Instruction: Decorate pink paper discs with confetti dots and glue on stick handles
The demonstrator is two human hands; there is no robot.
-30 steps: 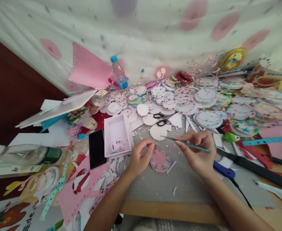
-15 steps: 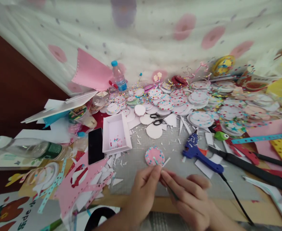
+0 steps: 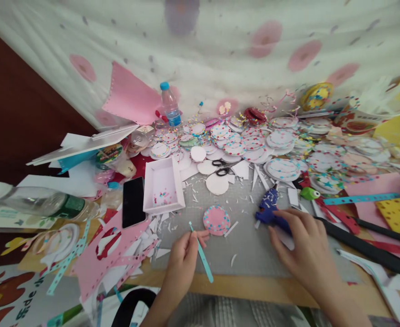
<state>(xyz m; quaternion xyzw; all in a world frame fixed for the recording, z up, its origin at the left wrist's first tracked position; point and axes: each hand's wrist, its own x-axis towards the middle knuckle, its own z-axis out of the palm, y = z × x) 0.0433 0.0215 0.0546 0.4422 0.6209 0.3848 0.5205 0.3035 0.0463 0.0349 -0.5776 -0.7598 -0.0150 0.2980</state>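
Observation:
My left hand [image 3: 183,254] is closed in a pinch around a thin mint-green stick [image 3: 205,264], which slants down to the right and has a pale tip at its upper end. Just beyond lies a pink paper disc [image 3: 217,220] edged with blue and red dots, flat on the grey mat [image 3: 244,254]. A narrow white paper strip [image 3: 231,229] is beside the disc. My right hand [image 3: 302,245] arches over the handle of a blue glue gun [image 3: 268,206], thumb and fingers apart on either side; whether they touch it I cannot tell.
A white box [image 3: 163,186] with small confetti and a black phone [image 3: 133,202] stand at left. Black scissors [image 3: 223,170] lie behind the disc. Stacks of decorated discs [image 3: 283,169] fill the back. Paper scraps, a plastic bottle [image 3: 46,202] and a long black tool [image 3: 363,245] flank the mat.
My hands have parted. The left moved left with the mint-green stick, away from the disc, and the right went right to the glue gun.

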